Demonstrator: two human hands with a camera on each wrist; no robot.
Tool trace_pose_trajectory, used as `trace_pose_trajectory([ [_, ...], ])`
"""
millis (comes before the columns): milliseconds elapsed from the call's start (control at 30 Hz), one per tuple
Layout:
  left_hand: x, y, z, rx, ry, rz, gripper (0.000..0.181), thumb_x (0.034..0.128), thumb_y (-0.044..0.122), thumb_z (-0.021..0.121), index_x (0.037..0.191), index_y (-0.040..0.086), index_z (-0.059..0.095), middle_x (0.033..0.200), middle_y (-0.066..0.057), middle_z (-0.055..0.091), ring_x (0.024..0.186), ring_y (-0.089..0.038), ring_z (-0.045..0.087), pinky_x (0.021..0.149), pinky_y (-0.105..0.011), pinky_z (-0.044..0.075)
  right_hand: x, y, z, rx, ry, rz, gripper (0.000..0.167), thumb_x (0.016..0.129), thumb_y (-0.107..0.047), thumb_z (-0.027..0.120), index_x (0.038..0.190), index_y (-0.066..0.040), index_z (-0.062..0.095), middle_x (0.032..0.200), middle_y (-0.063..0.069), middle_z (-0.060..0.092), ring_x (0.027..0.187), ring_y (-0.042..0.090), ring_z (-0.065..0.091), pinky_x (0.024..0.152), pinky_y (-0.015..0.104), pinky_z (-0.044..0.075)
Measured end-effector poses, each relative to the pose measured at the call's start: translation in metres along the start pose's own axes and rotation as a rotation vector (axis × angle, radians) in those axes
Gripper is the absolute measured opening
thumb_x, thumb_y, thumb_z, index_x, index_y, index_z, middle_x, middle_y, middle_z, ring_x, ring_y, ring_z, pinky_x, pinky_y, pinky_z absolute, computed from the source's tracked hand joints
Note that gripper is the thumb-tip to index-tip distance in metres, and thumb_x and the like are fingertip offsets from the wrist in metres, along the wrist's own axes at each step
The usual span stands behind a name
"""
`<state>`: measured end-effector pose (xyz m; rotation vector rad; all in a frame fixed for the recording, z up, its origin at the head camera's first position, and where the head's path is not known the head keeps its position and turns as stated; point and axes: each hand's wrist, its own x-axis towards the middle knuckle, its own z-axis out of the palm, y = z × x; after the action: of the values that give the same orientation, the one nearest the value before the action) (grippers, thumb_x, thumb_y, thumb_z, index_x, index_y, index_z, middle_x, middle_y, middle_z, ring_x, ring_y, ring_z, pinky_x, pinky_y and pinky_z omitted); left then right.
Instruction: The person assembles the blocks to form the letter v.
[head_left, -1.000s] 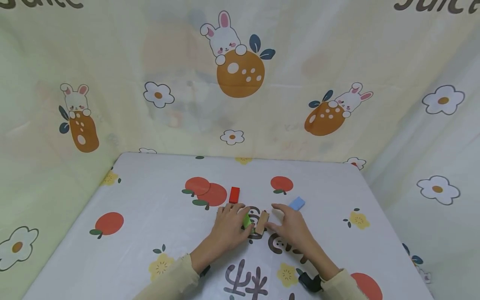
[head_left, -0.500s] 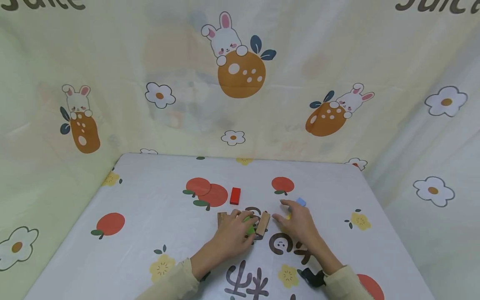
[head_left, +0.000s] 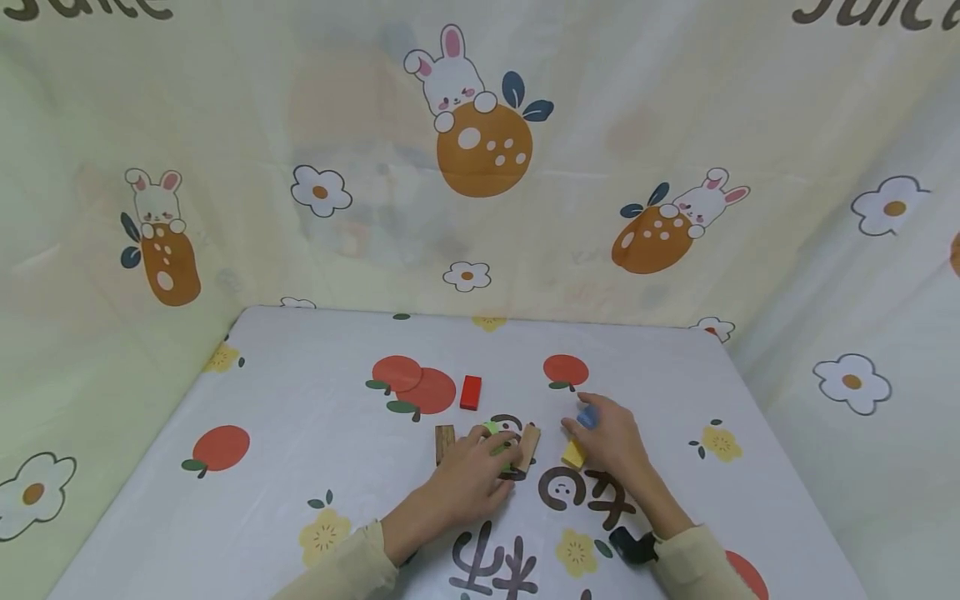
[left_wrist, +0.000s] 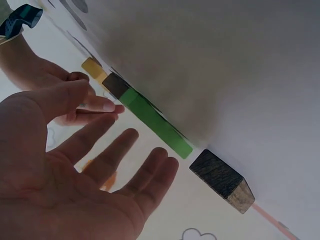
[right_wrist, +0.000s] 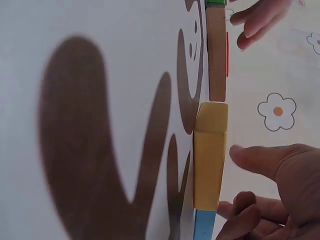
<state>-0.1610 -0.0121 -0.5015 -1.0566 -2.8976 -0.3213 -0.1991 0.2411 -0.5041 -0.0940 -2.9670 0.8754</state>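
Note:
My left hand (head_left: 468,471) hovers over a green block (left_wrist: 157,125), its fingers loosely bent and apart from the block in the left wrist view. Beside the green block lies a light wooden block (head_left: 528,448). On its other side is a dark brown wooden block (head_left: 445,442), partly behind the hand. My right hand (head_left: 618,433) is spread around a blue block (head_left: 588,416) and a yellow block (head_left: 573,454). In the right wrist view its thumb (right_wrist: 250,157) stands off the yellow block, while the curled fingertips are close to the blue one; contact there cannot be told.
A red block (head_left: 470,392) lies beyond the left hand. The white tablecloth (head_left: 300,400) is printed with fruit, flowers and lettering. A patterned curtain (head_left: 360,250) rises behind the table and along both sides.
My right hand has moved right, away from the light wooden block to the blue and yellow blocks. My left hand has shifted slightly right and nearer, and the dark brown block has come into view.

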Motion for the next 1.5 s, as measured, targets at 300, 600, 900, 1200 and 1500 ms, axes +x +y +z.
trace_pose_trajectory([
  [300, -0.003, 0.001, 0.001, 0.012, 0.007, 0.047, 0.041, 0.1003, 0.034, 0.068, 0.141, 0.026, 0.067, 0.154, 0.0, 0.061, 0.129, -0.024, 0.059, 0.108, -0.038, 0.055, 0.006, 0.01, -0.001, -0.017, 0.038, -0.029, 0.058, 0.096, -0.024, 0.076, 0.145, 0.003, 0.06, 0.148, 0.029, 0.061, 0.133, 0.049, 0.061, 0.108, 0.06, 0.054],
  [600, -0.006, 0.001, 0.001, 0.006, -0.042, 0.071, 0.045, 0.1014, 0.034, 0.065, 0.146, 0.026, 0.065, 0.159, 0.002, 0.058, 0.138, -0.029, 0.056, 0.112, -0.042, 0.053, 0.009, 0.015, -0.004, -0.013, 0.03, 0.008, 0.061, 0.096, -0.023, 0.075, 0.148, 0.003, 0.056, 0.152, 0.03, 0.056, 0.136, 0.05, 0.058, 0.108, 0.061, 0.053],
  [900, -0.007, 0.002, 0.004, 0.062, -0.046, 0.069, 0.05, 0.1, 0.039, 0.067, 0.149, 0.028, 0.063, 0.159, 0.005, 0.058, 0.138, -0.029, 0.057, 0.112, -0.041, 0.053, 0.008, 0.023, -0.006, -0.016, 0.019, 0.038, 0.067, 0.096, -0.028, 0.074, 0.15, 0.004, 0.052, 0.154, 0.032, 0.053, 0.137, 0.052, 0.057, 0.108, 0.062, 0.052],
  [1200, -0.008, 0.002, 0.004, 0.075, -0.053, 0.066, 0.052, 0.0998, 0.041, 0.067, 0.15, 0.029, 0.061, 0.16, 0.006, 0.056, 0.137, -0.028, 0.056, 0.106, -0.039, 0.056, 0.006, 0.029, -0.007, -0.006, 0.005, 0.065, 0.07, 0.096, -0.03, 0.076, 0.151, 0.005, 0.051, 0.154, 0.032, 0.053, 0.141, 0.053, 0.053, 0.112, 0.062, 0.048],
  [1500, -0.01, 0.003, 0.004, 0.064, -0.074, 0.05, 0.054, 0.1002, 0.04, 0.066, 0.153, 0.031, 0.058, 0.164, 0.01, 0.052, 0.138, -0.026, 0.053, 0.096, -0.039, 0.06, 0.004, 0.031, -0.008, 0.003, 0.006, 0.097, 0.072, 0.095, -0.032, 0.077, 0.15, 0.006, 0.051, 0.155, 0.033, 0.052, 0.144, 0.055, 0.049, 0.115, 0.064, 0.044],
])
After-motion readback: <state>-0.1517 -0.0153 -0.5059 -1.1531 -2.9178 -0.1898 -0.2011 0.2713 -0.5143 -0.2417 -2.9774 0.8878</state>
